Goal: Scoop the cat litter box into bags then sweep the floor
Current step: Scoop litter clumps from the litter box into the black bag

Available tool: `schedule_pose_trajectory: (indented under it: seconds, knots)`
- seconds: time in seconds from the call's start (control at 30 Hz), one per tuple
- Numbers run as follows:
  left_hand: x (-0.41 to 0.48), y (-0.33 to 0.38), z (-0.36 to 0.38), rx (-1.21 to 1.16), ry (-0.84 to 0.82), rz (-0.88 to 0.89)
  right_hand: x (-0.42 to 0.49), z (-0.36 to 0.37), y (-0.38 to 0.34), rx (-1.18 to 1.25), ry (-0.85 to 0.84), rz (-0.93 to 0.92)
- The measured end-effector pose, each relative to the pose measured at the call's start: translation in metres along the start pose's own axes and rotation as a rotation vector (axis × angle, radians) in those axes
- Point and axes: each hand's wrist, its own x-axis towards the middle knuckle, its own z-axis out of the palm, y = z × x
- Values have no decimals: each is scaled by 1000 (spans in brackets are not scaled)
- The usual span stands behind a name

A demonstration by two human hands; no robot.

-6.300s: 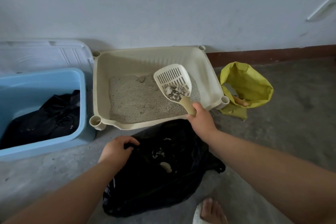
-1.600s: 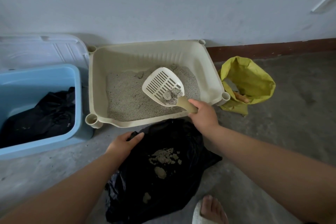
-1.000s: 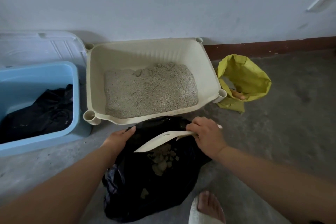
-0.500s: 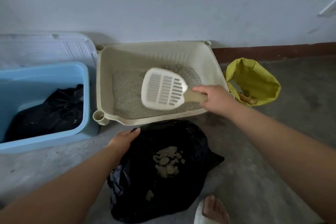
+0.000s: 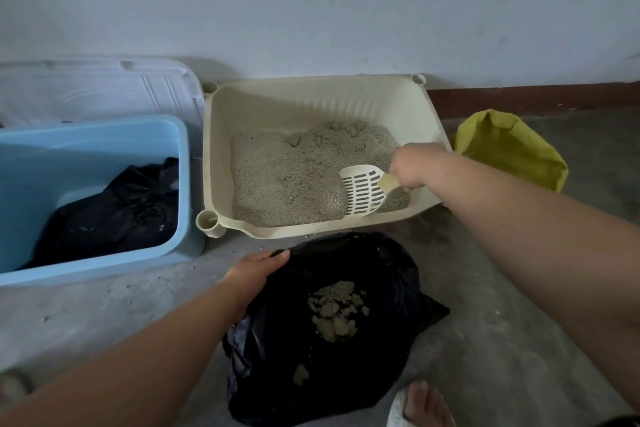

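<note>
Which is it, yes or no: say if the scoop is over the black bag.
No, the right hand holds the scoop down in the litter box.

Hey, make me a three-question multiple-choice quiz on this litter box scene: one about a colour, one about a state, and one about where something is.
1. What colour is the bag to the right of the litter box?
A. red
B. white
C. yellow

2. How is the scoop?
A. heaped full
B. empty, its edge dug into the litter
C. snapped in two

3. Where does the pile of clumps lie?
A. on the scoop
B. on a sheet of newspaper
C. in the black bag

Answers:
1 C: the yellow bag stands by the box's right wall.
2 B: its slots show bare while the right hand grips the handle.
3 C: the clumps sit on black plastic in front of the box.
</note>
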Motion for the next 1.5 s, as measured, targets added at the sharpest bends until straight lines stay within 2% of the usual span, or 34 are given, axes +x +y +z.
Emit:
schedule_pose_trajectory:
  seconds: [0.17, 0.37, 0.53, 0.83, 1.17, 1.5]
  knots:
    - [1, -1, -5, -10, 3, -14, 8, 20, -15, 120, 8, -86]
    - [6, -2, -7, -41, 5, -41, 9, 52, -57, 331, 174, -7]
    - [5, -1, -3, -95, 20, -65, 12, 58, -84, 431, 191, -47]
    - [4, 1, -3, -88, 31, -59, 6, 72, -64, 681, 211, -83]
    - [1, 3, 0, -88, 32, -61, -13, 74, -56, 1071, 340, -34]
    - [1, 3, 3, -117, 28, -43, -22, 64, -60, 1108, 389, -16]
